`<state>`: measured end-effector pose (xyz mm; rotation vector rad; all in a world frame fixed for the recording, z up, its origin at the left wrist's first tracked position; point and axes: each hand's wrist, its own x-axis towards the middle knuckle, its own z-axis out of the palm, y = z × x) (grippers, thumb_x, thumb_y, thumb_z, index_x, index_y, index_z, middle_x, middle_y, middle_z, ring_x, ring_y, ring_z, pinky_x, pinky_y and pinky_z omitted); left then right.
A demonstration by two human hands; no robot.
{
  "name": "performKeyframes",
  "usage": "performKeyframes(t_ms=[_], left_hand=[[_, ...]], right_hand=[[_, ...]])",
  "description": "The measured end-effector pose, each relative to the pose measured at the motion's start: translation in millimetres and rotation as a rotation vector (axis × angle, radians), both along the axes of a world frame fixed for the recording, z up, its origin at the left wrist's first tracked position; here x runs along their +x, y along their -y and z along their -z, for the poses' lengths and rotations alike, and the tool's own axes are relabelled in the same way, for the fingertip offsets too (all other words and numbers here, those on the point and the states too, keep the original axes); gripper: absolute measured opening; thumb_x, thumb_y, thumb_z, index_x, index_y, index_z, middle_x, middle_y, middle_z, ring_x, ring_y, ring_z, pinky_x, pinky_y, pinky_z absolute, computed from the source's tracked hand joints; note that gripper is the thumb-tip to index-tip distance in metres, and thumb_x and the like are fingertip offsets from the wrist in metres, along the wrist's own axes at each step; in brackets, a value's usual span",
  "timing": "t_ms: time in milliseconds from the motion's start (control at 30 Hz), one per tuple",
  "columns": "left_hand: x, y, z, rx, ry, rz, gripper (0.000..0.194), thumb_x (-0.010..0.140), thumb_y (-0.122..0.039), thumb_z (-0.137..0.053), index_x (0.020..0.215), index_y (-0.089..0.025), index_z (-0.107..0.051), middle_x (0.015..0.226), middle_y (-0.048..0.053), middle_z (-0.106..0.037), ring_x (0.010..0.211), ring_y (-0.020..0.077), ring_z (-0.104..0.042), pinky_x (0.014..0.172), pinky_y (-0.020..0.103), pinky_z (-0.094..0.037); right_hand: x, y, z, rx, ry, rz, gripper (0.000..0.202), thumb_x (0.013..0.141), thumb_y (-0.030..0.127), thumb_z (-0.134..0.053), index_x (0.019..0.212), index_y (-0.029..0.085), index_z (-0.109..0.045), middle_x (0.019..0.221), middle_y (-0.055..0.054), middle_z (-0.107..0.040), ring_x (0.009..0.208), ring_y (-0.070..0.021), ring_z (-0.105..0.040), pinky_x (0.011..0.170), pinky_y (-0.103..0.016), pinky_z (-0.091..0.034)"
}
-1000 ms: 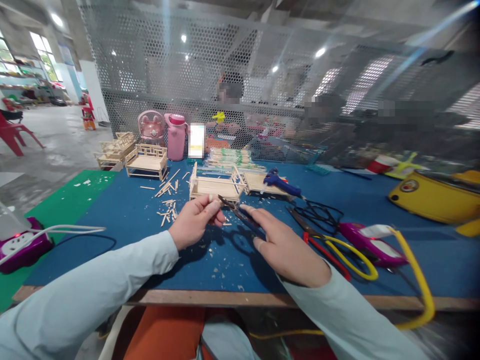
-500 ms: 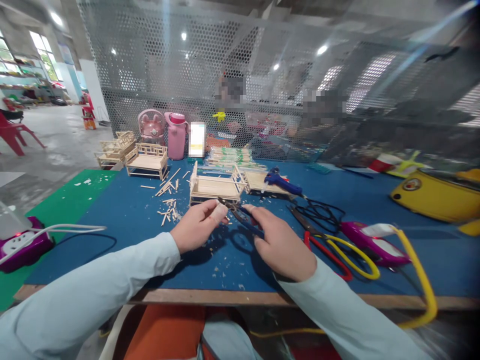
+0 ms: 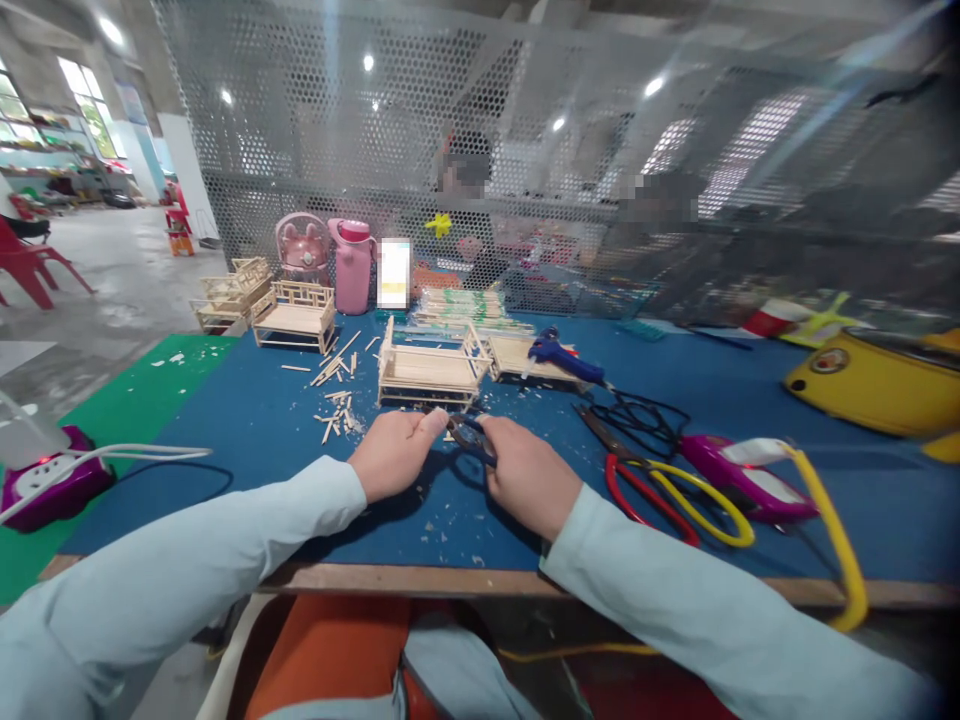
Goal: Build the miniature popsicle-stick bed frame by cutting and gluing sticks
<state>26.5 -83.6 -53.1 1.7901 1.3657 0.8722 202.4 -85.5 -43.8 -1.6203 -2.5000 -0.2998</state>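
My right hand (image 3: 531, 470) is wrapped round the dark blue handles of a pair of pliers (image 3: 466, 432), their jaws pointing left. Close to the jaws, my left hand (image 3: 397, 450) is pinched shut; what lies between its fingertips is hidden. Just beyond both hands stands a small model bed (image 3: 431, 372) made of pale wooden sticks. Right behind it lies a flat stick panel (image 3: 529, 360), with a blue glue gun (image 3: 564, 358) resting on it. Loose cut stick pieces (image 3: 337, 415) are scattered to the left.
Scissors (image 3: 637, 465) with red and yellow handles lie at right, near a purple power strip (image 3: 742, 485) and a yellow container (image 3: 862, 385). More stick furniture (image 3: 295, 318), a pink bottle (image 3: 352, 268) and bagged sticks (image 3: 465, 308) line the back. A perforated screen (image 3: 300, 120) stands behind.
The pliers' handles have come closer together in my right hand, which has moved left. My left hand stays close to the jaws, slightly lower.
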Motion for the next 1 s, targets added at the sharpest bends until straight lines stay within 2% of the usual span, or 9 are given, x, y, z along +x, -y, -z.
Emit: performKeyframes(t_ms=[133, 300, 400, 533, 633, 733, 800, 900, 1000], left_hand=[[8, 5, -2.4, -0.085, 0.122, 0.016, 0.052, 0.088, -0.053, -0.027, 0.047, -0.021, -0.030, 0.043, -0.004, -0.031, 0.044, 0.0103, -0.030, 0.048, 0.026, -0.020], [4, 9, -6.9, 0.030, 0.107, 0.109, 0.049, 0.088, -0.054, -0.027, 0.052, -0.020, -0.028, 0.049, -0.005, -0.031, 0.049, 0.0099, -0.029, 0.051, 0.026, -0.022], [-2, 6, -7.3, 0.110, 0.074, 0.182, 0.037, 0.089, -0.038, -0.030, 0.057, -0.019, -0.033, 0.056, -0.004, -0.038, 0.056, 0.0111, -0.036, 0.056, 0.025, -0.027], [-3, 2, -6.4, 0.141, 0.057, 0.292, 0.032, 0.089, -0.025, -0.026, 0.060, -0.018, -0.039, 0.060, -0.003, -0.042, 0.060, 0.0113, -0.042, 0.062, 0.024, -0.033], [-3, 0, -4.8, 0.104, 0.021, 0.318, 0.033, 0.091, -0.030, -0.031, 0.065, -0.018, -0.047, 0.059, -0.003, -0.048, 0.059, 0.0110, -0.046, 0.061, 0.023, -0.035], [-5, -4, -1.5, 0.104, -0.025, 0.327, 0.036, 0.089, -0.035, -0.041, 0.059, -0.016, -0.049, 0.053, -0.004, -0.049, 0.053, 0.0097, -0.046, 0.058, 0.021, -0.034], [-8, -6, 0.9, 0.137, -0.047, 0.329, 0.037, 0.087, -0.035, -0.045, 0.057, -0.016, -0.051, 0.051, -0.004, -0.051, 0.051, 0.0088, -0.047, 0.057, 0.020, -0.035], [-11, -10, 2.5, 0.199, -0.103, 0.298, 0.036, 0.088, -0.033, -0.045, 0.059, -0.015, -0.056, 0.052, -0.003, -0.056, 0.051, 0.0090, -0.050, 0.055, 0.019, -0.035], [-15, -13, 0.5, 0.295, -0.258, 0.248, 0.035, 0.089, -0.030, -0.044, 0.061, -0.016, -0.060, 0.056, 0.000, -0.062, 0.053, 0.0110, -0.054, 0.054, 0.020, -0.035]], right_hand=[[6, -2, -14.8, 0.100, 0.186, 0.097, 0.031, 0.076, 0.011, -0.046, 0.105, 0.006, -0.056, 0.093, -0.019, -0.062, 0.084, -0.0291, -0.059, 0.070, -0.035, -0.040], [36, 4, -25.6, -0.090, 0.094, 0.249, 0.027, 0.086, 0.032, -0.046, 0.102, 0.012, -0.056, 0.096, -0.016, -0.064, 0.090, -0.0269, -0.061, 0.073, -0.033, -0.042], [50, -1, -18.5, -0.163, 0.108, 0.371, 0.041, 0.088, 0.043, -0.041, 0.105, 0.009, -0.056, 0.095, -0.019, -0.064, 0.093, -0.0301, -0.062, 0.075, -0.036, -0.043], [58, -24, 1.3, -0.064, 0.115, 0.461, 0.068, 0.084, 0.055, -0.042, 0.128, 0.004, -0.045, 0.113, -0.024, -0.059, 0.104, -0.0372, -0.057, 0.080, -0.045, -0.044], [56, -26, 6.2, 0.190, 0.044, 0.308, 0.063, 0.082, 0.051, -0.049, 0.125, 0.005, -0.051, 0.123, -0.023, -0.056, 0.114, -0.0376, -0.051, 0.091, -0.050, -0.039], [43, -8, -4.2, 0.373, -0.133, -0.056, 0.042, 0.087, 0.040, -0.046, 0.113, 0.011, -0.061, 0.111, -0.016, -0.065, 0.104, -0.0288, -0.058, 0.091, -0.044, -0.041], [26, 6, -15.0, 0.303, -0.289, -0.253, 0.035, 0.090, 0.036, -0.044, 0.111, 0.017, -0.063, 0.094, -0.008, -0.071, 0.086, -0.0207, -0.064, 0.083, -0.035, -0.046], [-3, 12, -28.0, 0.058, -0.535, -0.326, 0.024, 0.085, 0.032, -0.053, 0.100, 0.020, -0.067, 0.079, -0.002, -0.071, 0.071, -0.0142, -0.064, 0.069, -0.025, -0.049], [-25, -2, -35.6, -0.134, -0.695, -0.351, 0.010, 0.079, 0.023, -0.059, 0.080, 0.021, -0.069, 0.076, 0.001, -0.072, 0.068, -0.0123, -0.064, 0.066, -0.022, -0.049]])
